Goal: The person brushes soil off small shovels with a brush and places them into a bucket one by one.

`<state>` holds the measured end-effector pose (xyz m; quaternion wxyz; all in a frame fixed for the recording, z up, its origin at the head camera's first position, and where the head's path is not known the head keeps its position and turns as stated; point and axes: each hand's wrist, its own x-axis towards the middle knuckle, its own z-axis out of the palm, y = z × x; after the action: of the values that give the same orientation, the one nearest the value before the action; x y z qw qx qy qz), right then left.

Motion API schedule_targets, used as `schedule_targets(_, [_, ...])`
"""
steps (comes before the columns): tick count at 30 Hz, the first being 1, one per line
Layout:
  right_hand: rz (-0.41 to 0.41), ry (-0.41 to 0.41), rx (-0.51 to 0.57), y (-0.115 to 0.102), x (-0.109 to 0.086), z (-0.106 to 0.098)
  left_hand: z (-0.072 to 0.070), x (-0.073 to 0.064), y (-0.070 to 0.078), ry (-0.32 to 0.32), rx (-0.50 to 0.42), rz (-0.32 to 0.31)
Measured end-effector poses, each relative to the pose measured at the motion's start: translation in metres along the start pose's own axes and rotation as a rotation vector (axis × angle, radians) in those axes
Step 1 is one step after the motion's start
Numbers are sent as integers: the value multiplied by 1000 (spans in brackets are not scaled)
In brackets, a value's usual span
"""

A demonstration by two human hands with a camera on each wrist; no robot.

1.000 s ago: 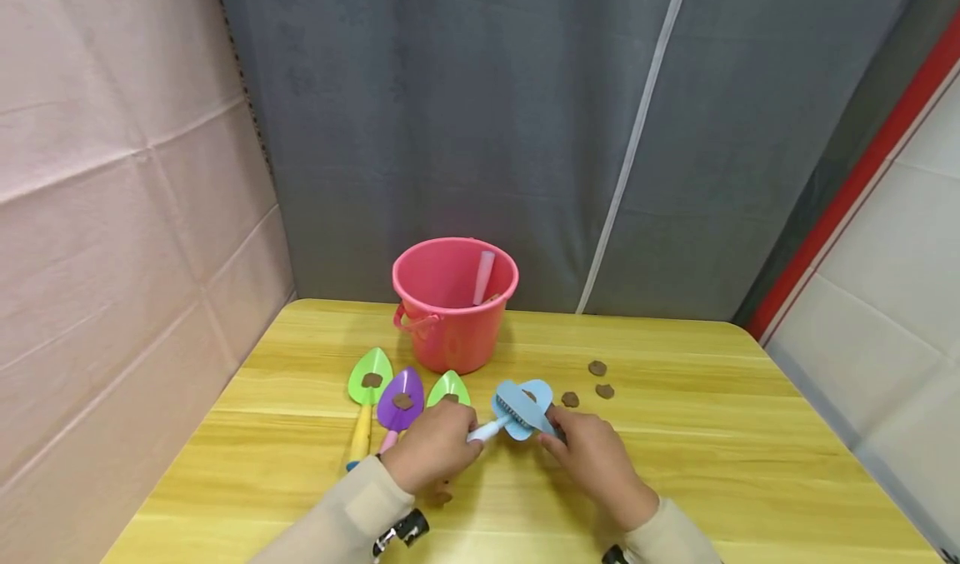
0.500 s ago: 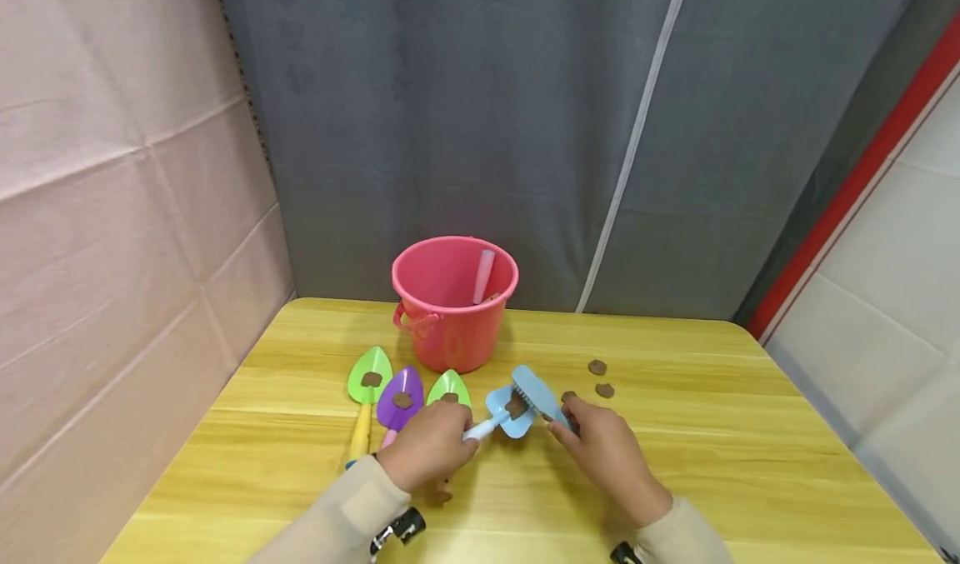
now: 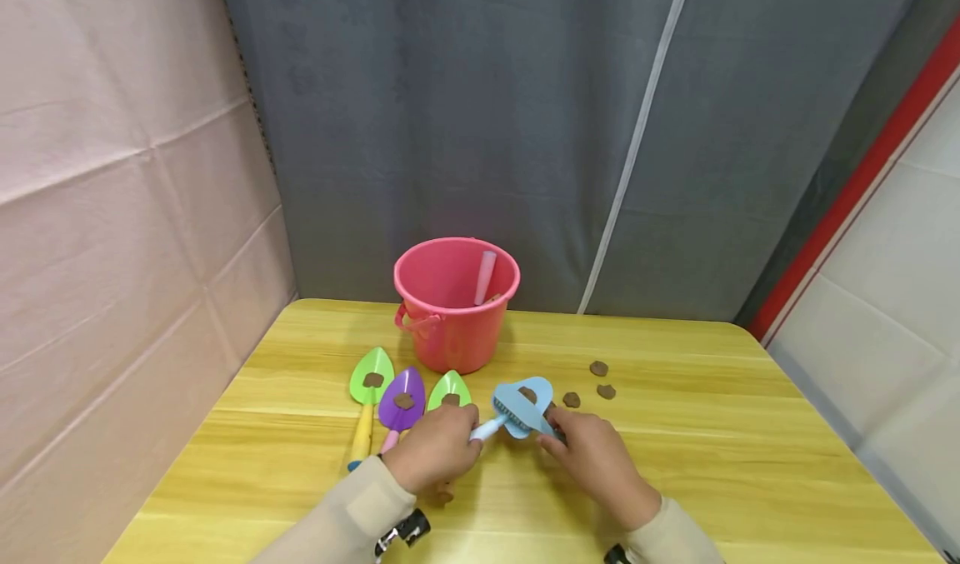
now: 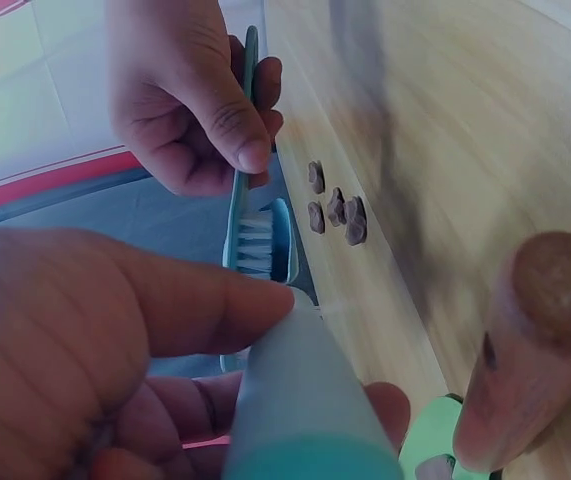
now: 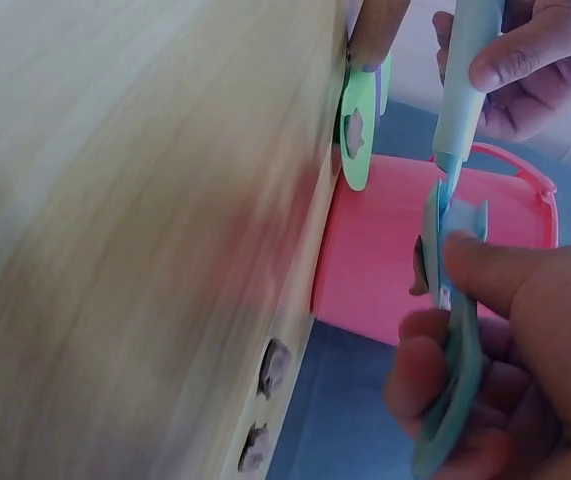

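Note:
My left hand (image 3: 437, 447) grips the pale handle (image 4: 305, 400) of a light-blue toy shovel (image 3: 542, 387), its blade raised above the table. A brown lump (image 3: 528, 394) shows at the blade, partly covered. In my right hand (image 3: 600, 464) is a blue brush (image 3: 516, 404), pinched by its handle. The brush head lies across the blade, bristles towards it; the left wrist view shows white bristles (image 4: 255, 245) beside the blade.
Left of the hands lie two green shovels (image 3: 370, 365) and a purple shovel (image 3: 400, 418), each bearing a brown lump. A pink bucket (image 3: 457, 331) stands behind, with a pale handle (image 3: 485, 274) inside. Several loose brown lumps (image 3: 598, 368) lie on the table at right.
Half a second ago the brush was drawn to the right, uncovering the brown lump on the blade. Now it is back left across the blade, much as one second ago. Both grips persist.

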<state>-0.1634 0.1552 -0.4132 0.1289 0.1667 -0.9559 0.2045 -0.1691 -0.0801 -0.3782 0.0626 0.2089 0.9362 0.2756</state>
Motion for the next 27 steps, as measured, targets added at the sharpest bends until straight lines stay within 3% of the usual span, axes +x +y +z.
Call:
schedule_targets(9, [71, 11, -10, 7, 1, -2, 1, 1, -1, 7, 29, 28])
schedule_targets(16, [113, 67, 5, 13, 2, -8, 0, 0, -3, -29, -24, -20])
schedule_targets(23, [-41, -36, 99, -1, -1, -1, -1, 2, 0, -13, -3, 5])
schedule_targets(27, [-43, -47, 81, -6, -2, 2, -1, 2, 3, -14, 6, 3])
